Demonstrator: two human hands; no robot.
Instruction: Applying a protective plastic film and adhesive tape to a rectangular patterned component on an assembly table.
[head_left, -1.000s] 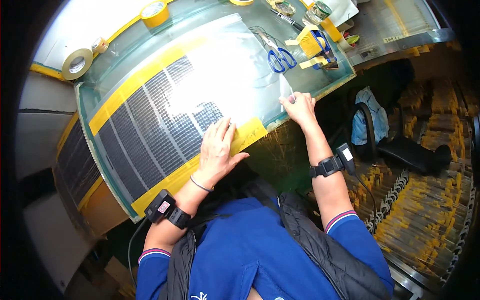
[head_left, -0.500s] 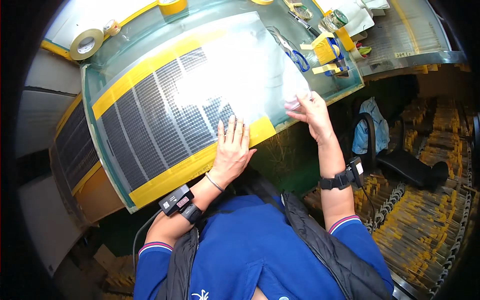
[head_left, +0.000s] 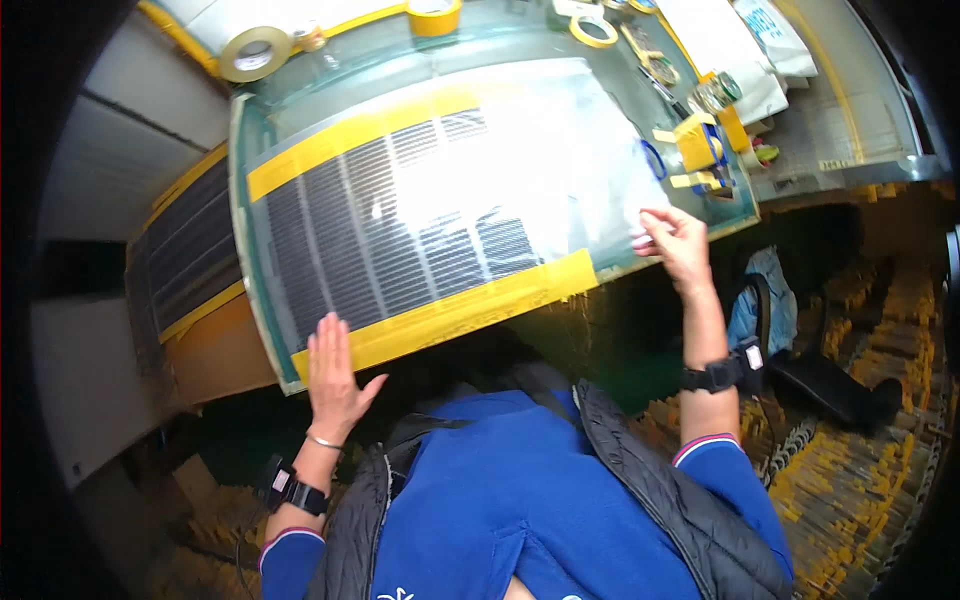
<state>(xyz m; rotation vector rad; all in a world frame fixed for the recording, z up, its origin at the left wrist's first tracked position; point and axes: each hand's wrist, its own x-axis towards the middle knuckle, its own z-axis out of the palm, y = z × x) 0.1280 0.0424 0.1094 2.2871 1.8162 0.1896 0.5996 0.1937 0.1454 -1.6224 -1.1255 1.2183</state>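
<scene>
left hand (head_left: 334, 372) lies flat, fingers open, on yellow tape (head_left: 450, 310); right hand (head_left: 677, 244) pinches clear film (head_left: 560, 150) corner; glare hides panel (head_left: 400, 240) centre.

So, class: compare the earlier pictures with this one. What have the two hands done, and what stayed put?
The left hand slid left along the yellow tape strip to the panel's near-left corner. The right hand moved right, fingers now at the clear film's right edge. The striped panel and tape rolls stayed put.
</scene>
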